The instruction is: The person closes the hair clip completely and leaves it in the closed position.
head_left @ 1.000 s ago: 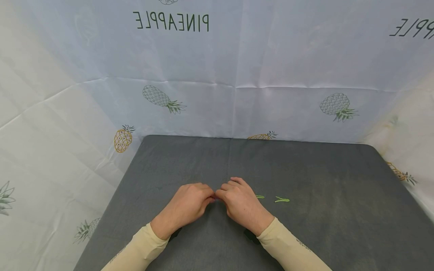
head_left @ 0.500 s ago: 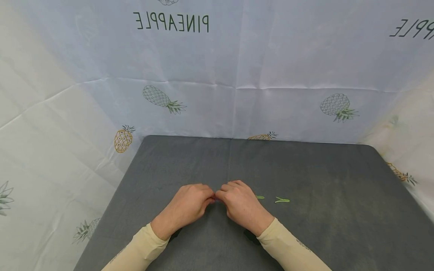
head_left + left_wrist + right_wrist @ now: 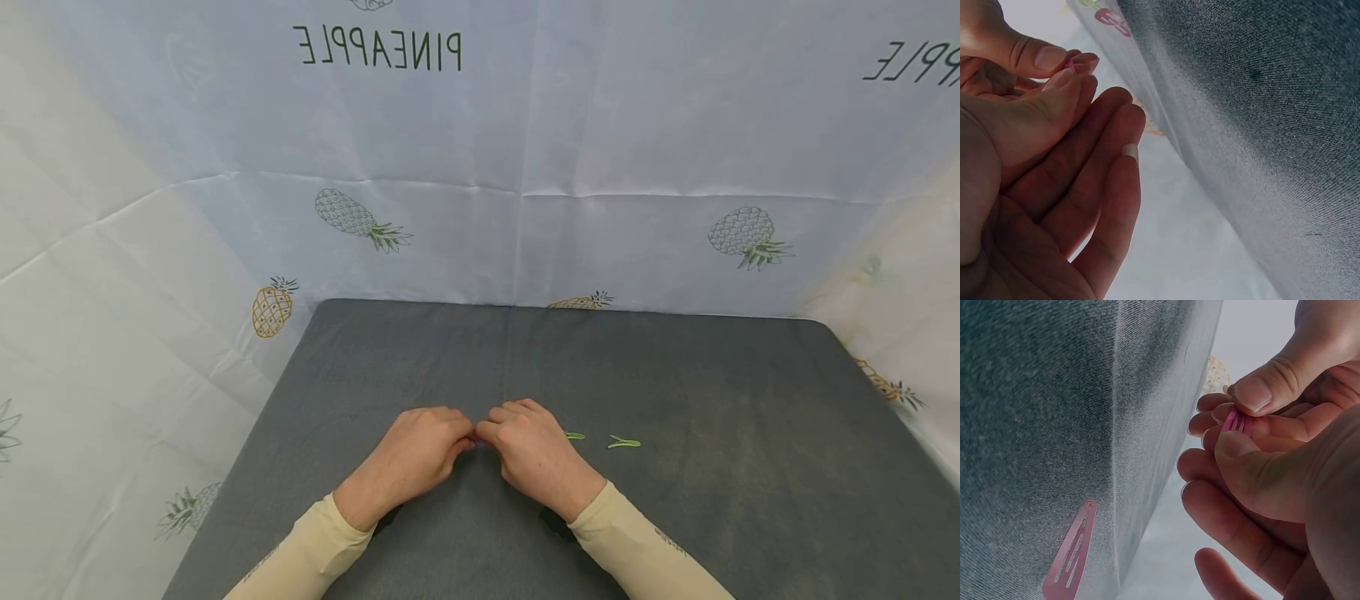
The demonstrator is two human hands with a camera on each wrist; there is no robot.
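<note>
Over the middle of the table, my left hand (image 3: pixel 417 450) and right hand (image 3: pixel 534 454) meet at the fingertips. A small magenta snap hair clip (image 3: pixel 1238 423) is pinched between the thumb and fingers of both hands. Only a sliver of this clip (image 3: pixel 1070 65) shows in the left wrist view. Below the hands in the right wrist view, another pink snap clip (image 3: pixel 1071 556) lies on the table. To the right of my right hand lie two green snap clips: one (image 3: pixel 575 436) is partly hidden by the hand, the other (image 3: pixel 624 442) has its prongs spread.
A dark grey cloth covers the table (image 3: pixel 712 392). Behind it and at both sides hangs a white curtain (image 3: pixel 480 242) printed with pineapples, meeting the table's far edge.
The raised fingers of my right hand have come down and curled in slightly since one second ago. Both hands otherwise keep their place, and the green clips lie still.
</note>
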